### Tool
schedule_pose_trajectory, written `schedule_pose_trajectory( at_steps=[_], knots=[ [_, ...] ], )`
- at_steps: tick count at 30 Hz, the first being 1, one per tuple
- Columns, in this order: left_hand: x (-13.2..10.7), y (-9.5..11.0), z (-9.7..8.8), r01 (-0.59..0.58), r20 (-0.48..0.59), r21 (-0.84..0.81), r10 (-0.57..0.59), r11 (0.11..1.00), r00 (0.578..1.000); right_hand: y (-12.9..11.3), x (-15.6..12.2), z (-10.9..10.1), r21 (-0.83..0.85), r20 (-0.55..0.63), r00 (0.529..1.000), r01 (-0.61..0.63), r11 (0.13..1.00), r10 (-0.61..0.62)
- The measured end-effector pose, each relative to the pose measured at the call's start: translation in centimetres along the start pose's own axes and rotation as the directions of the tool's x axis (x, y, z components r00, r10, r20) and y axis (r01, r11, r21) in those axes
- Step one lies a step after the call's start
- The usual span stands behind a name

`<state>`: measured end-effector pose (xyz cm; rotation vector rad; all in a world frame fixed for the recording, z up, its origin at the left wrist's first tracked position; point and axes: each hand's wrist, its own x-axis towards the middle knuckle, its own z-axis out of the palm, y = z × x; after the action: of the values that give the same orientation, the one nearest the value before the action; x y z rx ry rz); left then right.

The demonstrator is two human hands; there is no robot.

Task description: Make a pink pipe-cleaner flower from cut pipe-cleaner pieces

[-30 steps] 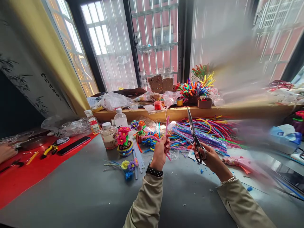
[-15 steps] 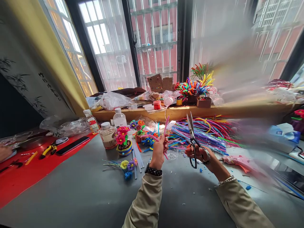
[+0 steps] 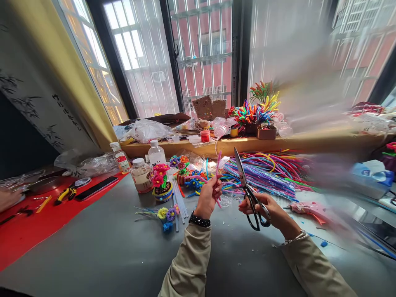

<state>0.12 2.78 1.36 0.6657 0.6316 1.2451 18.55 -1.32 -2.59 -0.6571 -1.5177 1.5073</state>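
Note:
Pink pipe cleaners (image 3: 219, 161) are pinched in my left hand (image 3: 208, 198), with one end pointing up and another out to the left. My right hand (image 3: 262, 208) holds a pair of scissors (image 3: 244, 177) by its black handles. The blades point up and look nearly closed, a little to the right of the pipe cleaners and apart from them. Behind both hands lies a heap of colourful pipe cleaners (image 3: 262, 173), partly in clear wrapping. Left of my left hand stands a small pot with pink pipe-cleaner flowers (image 3: 160, 176).
Loose pipe-cleaner flowers (image 3: 167, 214) and clear glue sticks (image 3: 180, 202) lie at left. Bottles (image 3: 140, 175) stand behind them. A pink glue gun (image 3: 309, 208) lies at right. On a red cloth are a phone (image 3: 97, 188), pliers (image 3: 65, 195) and another person's hand (image 3: 9, 200).
The scissors have tilted left and their blades have come closer together. My right hand has turned and lowered slightly. My left hand keeps its pinch on the pipe cleaners.

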Motion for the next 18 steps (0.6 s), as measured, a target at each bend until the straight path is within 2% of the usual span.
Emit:
schedule_pose_trajectory(
  at_steps=[7,12,18],
  knots=[
    [-0.04,0.08,0.1,0.017,0.0,0.001,-0.017,1.0,1.0,-0.14,-0.13,0.17,0.065,0.134,0.991,-0.021,0.998,0.012],
    [-0.13,0.05,0.25,0.017,-0.005,0.007,-0.017,1.0,1.0,0.3,0.03,0.03,0.173,0.278,0.959,0.003,0.985,-0.052],
    [-0.33,0.09,0.33,0.004,0.026,0.039,-0.005,0.999,1.0,0.69,-0.14,-0.4,0.202,0.258,0.963,0.028,0.979,-0.081]
  ],
)
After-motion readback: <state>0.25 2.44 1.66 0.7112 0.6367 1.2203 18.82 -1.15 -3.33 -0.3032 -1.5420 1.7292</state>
